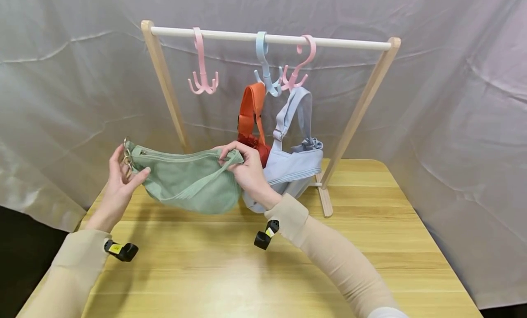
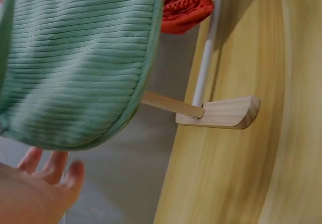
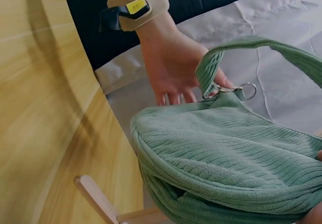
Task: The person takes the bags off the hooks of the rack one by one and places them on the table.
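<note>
A green corduroy bag (image 1: 193, 180) is held up above the table between both hands, its zipper edge on top. My left hand (image 1: 117, 185) grips its left end by the metal rings (image 1: 127, 158), thumb in front. At the other end, my right hand (image 1: 249, 174) pinches the top corner by the strap. In the left wrist view the bag (image 2: 85, 58) hangs over the left hand's fingers (image 2: 53, 168). The right wrist view has the left hand (image 3: 176, 65) at the ringed end and the strap (image 3: 251, 43) looping above the bag (image 3: 216, 153).
A wooden rack with a white rail (image 1: 350, 43) stands at the back of the table (image 1: 370, 245). From it hang a pink hook (image 1: 201, 71), a blue hook (image 1: 265, 66) and another pink hook (image 1: 304, 61). An orange-red bag (image 1: 247, 110) and a pale blue bag (image 1: 292, 167) hang behind the right hand.
</note>
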`<state>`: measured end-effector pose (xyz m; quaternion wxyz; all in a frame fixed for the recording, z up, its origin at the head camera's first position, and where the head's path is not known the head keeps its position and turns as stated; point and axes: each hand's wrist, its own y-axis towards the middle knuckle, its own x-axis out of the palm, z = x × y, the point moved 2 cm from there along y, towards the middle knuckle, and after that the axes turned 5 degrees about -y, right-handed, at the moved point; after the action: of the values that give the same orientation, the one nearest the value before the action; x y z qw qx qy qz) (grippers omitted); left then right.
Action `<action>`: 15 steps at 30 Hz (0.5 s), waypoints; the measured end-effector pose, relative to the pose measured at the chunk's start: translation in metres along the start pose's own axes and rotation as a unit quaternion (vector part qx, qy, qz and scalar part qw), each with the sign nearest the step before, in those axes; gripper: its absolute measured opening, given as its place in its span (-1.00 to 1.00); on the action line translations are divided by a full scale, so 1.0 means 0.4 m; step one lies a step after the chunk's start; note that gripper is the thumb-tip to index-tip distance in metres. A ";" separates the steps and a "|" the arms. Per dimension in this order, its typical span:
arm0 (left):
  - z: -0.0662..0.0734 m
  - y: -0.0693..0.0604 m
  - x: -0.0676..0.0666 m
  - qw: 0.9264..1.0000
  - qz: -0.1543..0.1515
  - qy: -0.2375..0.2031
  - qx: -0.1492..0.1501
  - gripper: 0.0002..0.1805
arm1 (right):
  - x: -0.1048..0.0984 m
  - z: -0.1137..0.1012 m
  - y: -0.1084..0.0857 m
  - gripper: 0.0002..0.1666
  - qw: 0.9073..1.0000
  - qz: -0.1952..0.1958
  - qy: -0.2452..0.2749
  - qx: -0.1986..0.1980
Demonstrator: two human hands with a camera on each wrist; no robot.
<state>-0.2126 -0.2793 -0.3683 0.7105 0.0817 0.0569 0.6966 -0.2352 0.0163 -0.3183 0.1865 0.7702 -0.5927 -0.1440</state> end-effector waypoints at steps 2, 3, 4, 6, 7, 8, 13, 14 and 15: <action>-0.010 -0.001 0.005 1.000 -0.022 0.007 0.001 -0.13 | 0.003 0.001 -0.003 -0.91 1.000 0.001 0.014 0.000; -0.014 -0.002 0.008 1.000 -0.029 0.011 -0.001 -0.20 | 0.004 0.003 -0.004 -0.91 1.000 0.002 0.018 -0.002; -0.018 -0.003 0.010 0.999 -0.034 0.018 -0.003 -0.28 | 0.006 0.003 -0.005 -0.91 1.000 0.002 0.020 -0.004; -0.023 -0.006 0.012 0.999 -0.034 0.031 -0.006 -0.43 | 0.009 0.005 -0.008 -0.90 1.000 0.005 0.021 -0.009; -0.026 -0.009 0.011 0.999 -0.032 0.041 -0.008 -0.50 | 0.010 0.007 -0.009 -0.90 1.000 0.007 0.022 -0.011; -0.027 -0.012 0.010 0.998 -0.031 0.053 -0.009 -0.53 | 0.011 0.008 -0.010 -0.90 1.000 0.011 0.021 -0.013; -0.036 -0.022 0.008 0.997 -0.071 -0.005 -0.005 -0.60 | 0.011 0.014 -0.013 -0.84 0.998 0.047 0.032 -0.017; -0.037 -0.023 0.008 0.996 -0.082 -0.030 -0.005 -0.60 | 0.011 0.014 -0.013 -0.80 0.998 0.053 0.040 -0.018; -0.039 -0.023 0.009 0.994 -0.094 -0.062 -0.007 -0.59 | 0.010 0.015 -0.014 -0.77 0.997 0.057 0.051 -0.018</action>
<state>-0.2066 -0.2753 -0.3853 0.7757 0.1142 0.0149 0.6205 -0.2321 0.0130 -0.3262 0.2381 0.7376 -0.6231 -0.1046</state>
